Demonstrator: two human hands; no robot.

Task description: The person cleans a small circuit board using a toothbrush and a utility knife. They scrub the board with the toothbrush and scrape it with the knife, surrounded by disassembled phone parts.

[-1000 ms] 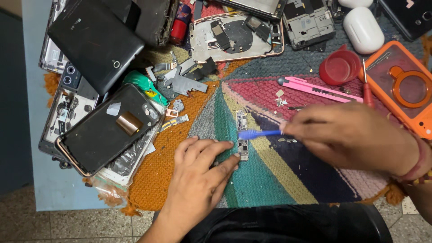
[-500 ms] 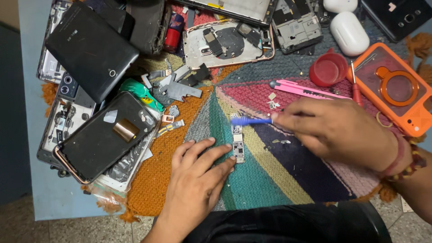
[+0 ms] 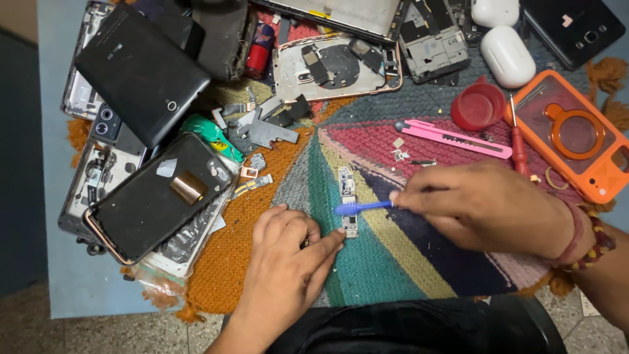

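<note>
A small narrow circuit board (image 3: 346, 196) lies on a multicoloured knitted mat (image 3: 367, 262). My left hand (image 3: 285, 262) rests flat on the mat, its fingertips pressed against the near end of the board. My right hand (image 3: 488, 206) grips a blue brush (image 3: 360, 208) by the handle; the brush head lies across the middle of the board.
Dismantled phones (image 3: 157, 196), back covers and metal parts crowd the left and far side. A pink utility knife (image 3: 455, 137), red screwdriver (image 3: 519, 147), red cap (image 3: 476, 108), orange phone case (image 3: 576, 141) and white earbud case (image 3: 508, 56) lie at the right.
The brush head has stayed on the board with small back-and-forth shifts of my right hand. My left hand keeps holding the board's near end.
</note>
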